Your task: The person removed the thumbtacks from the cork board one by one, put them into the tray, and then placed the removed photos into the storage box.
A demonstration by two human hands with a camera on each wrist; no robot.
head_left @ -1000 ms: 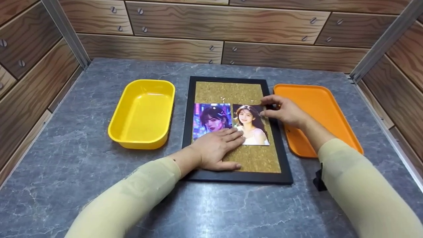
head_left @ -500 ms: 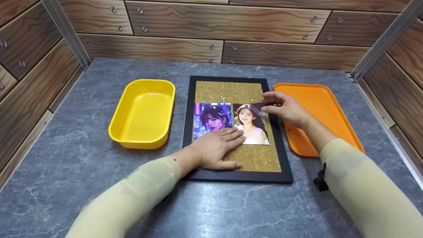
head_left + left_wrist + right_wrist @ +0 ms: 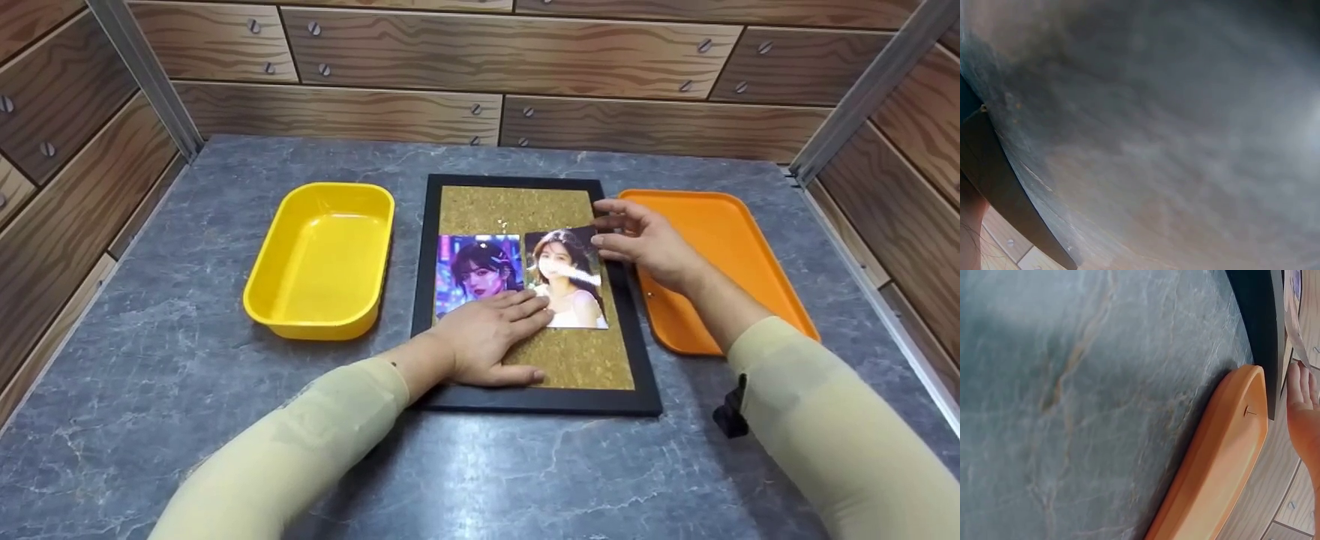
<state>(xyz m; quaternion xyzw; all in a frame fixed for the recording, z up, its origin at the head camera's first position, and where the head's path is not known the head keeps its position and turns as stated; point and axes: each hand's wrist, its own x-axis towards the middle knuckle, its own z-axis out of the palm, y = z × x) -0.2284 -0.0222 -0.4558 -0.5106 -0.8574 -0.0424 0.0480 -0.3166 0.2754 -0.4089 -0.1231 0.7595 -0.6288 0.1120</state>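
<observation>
A black-framed cork board [image 3: 517, 208] lies on the table with two photos side by side on it. My left hand [image 3: 487, 341] rests flat across their lower parts, fingers straight, covering much of the left photo [image 3: 480, 259]. At the upper right corner of the right photo [image 3: 564, 292], my right hand [image 3: 654, 244] pinches the edge between thumb and fingers. That corner is lifted, and a band of glare crosses the photo. The right wrist view shows the raised photo [image 3: 1293, 323] bending at the fingertips of the right hand [image 3: 1303, 416]. The left wrist view holds mostly blurred table.
Right of the board, an orange tray [image 3: 720, 240] sits partly under my right forearm. It contains a thumbtack [image 3: 1249, 411]. A deep yellow bin [image 3: 322, 262] stands to the left. Small shiny spots [image 3: 502, 223] show on the cork. Wood-patterned walls [image 3: 495, 52] enclose the grey table [image 3: 187, 300].
The right photo's upper right corner has risen off the cork with my right hand, and glare now crosses it. My left hand has stayed in place.
</observation>
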